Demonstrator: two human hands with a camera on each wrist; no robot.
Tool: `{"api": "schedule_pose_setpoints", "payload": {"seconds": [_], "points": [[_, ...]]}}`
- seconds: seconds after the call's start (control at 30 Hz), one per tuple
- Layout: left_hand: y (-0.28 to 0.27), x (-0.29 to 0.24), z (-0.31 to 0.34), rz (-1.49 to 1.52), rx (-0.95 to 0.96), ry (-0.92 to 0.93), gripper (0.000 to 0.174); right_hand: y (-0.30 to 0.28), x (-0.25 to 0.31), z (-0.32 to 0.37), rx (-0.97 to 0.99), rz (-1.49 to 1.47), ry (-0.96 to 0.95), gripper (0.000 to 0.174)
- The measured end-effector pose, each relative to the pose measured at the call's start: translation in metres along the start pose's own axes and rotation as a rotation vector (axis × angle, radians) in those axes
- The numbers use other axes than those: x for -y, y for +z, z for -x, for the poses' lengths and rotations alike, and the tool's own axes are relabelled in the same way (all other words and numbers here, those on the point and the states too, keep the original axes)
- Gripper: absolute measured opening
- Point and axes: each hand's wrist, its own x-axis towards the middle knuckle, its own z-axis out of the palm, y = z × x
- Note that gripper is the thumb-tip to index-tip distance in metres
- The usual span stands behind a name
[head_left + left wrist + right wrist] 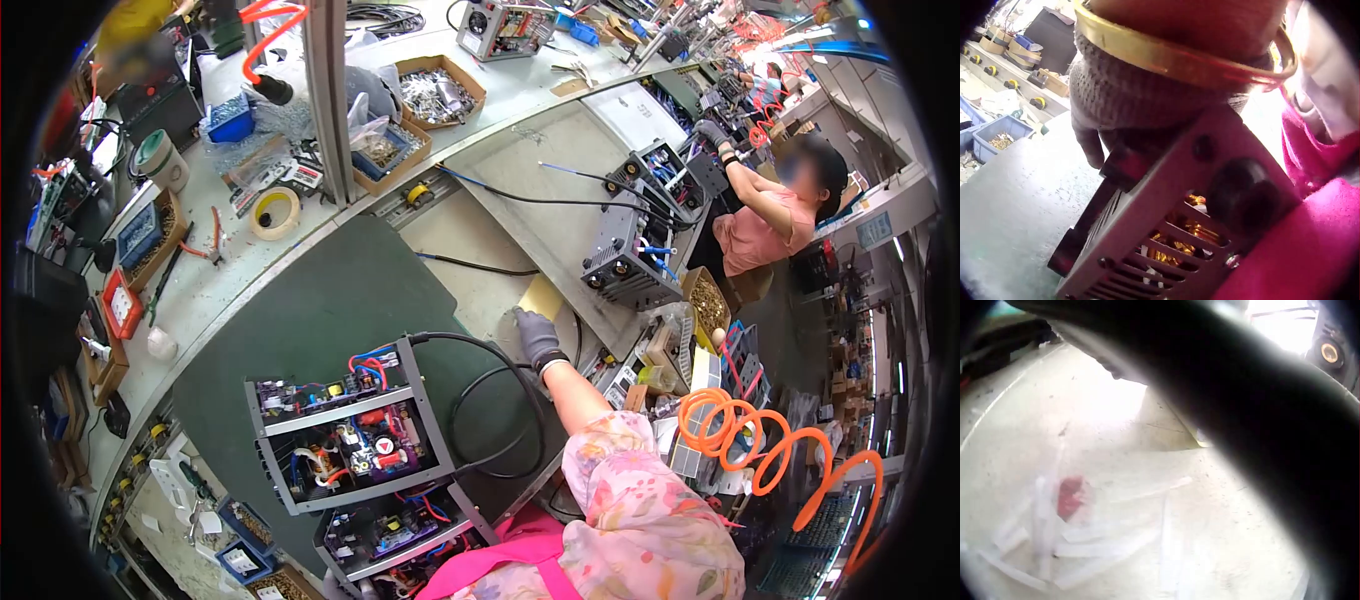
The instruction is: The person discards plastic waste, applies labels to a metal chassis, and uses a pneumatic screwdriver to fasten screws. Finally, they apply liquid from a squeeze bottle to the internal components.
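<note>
In the left wrist view my gloved left hand (1141,103) grips the top edge of a dark metal housing (1141,240) with vent slots and black round fittings. One finger hangs down past its edge; the others are hidden behind it. Copper-coloured parts show through the slots, and the housing leans against a pink apron (1297,240). In the head view my gloved right hand (538,337) reaches out with its fingertips right at a yellow sheet (542,297); I cannot tell whether they pinch it. The right wrist view shows the sheet's edge (1201,442), a dark blur covering much of the hand.
An open-sided electronic unit (360,440) stands on the green mat (330,290), a black cable (478,340) looping from it. An orange coiled hose (760,445) hangs at the right. Another person (765,225) works beyond a grey unit (632,262). Tape (274,213) lies on the ledge.
</note>
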Motion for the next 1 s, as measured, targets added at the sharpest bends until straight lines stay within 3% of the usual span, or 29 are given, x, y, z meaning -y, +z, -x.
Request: {"api": "schedule_pose_setpoints", "payload": {"seconds": [0.07,0.1,0.2,0.23,0.27,0.37,0.47,0.53,0.57,0.6,0.73,0.87,1.0], "points": [[-0.001,-0.012,-0.001,0.121,0.041,-0.082,0.057,-0.004,-0.003,0.003,-0.112,-0.246,0.123,0.03],[-0.002,-0.007,0.0,0.104,0.041,-0.059,0.057,-0.017,0.0,0.004,-0.213,-0.504,0.308,0.027],[0.0,0.0,-0.001,0.143,0.026,0.008,0.055,-0.057,0.01,0.012,-0.499,-1.056,0.38,0.027],[0.0,0.002,0.0,0.168,0.019,0.029,0.054,-0.093,0.022,0.025,-0.493,-0.998,0.349,0.025],[0.001,0.003,0.0,0.145,0.005,0.056,0.053,-0.106,0.023,0.034,-0.666,-0.789,0.114,0.023],[0.0,0.005,0.0,0.113,-0.023,0.131,0.05,-0.19,0.057,0.079,-0.747,-0.602,-0.015,0.022],[-0.005,-0.004,0.001,0.077,0.011,0.143,0.054,-0.231,0.061,0.123,-0.887,-0.299,-0.205,0.026],[-0.003,0.031,-0.008,-0.148,0.008,0.347,0.066,-0.256,0.066,0.154,-0.946,-0.313,-0.249,0.025],[-0.005,0.021,-0.002,-0.176,-0.091,0.491,0.059,-0.269,0.067,0.169,-0.971,-0.315,-0.273,0.025],[-0.006,0.003,0.004,-0.202,-0.19,0.634,0.054,-0.28,0.068,0.186,-0.971,-0.321,-0.293,0.024],[-0.022,-0.066,0.032,-0.162,-0.094,0.935,0.061,-0.316,0.073,0.261,-0.898,-0.382,-0.425,0.019],[-0.008,-0.104,0.055,0.024,0.165,1.29,0.06,-0.348,0.084,0.333,-0.722,-0.422,-0.638,0.012],[0.012,-0.139,0.078,0.17,0.59,1.405,0.071,-0.362,0.093,0.393,-0.473,-0.666,-0.774,0.016]]}}
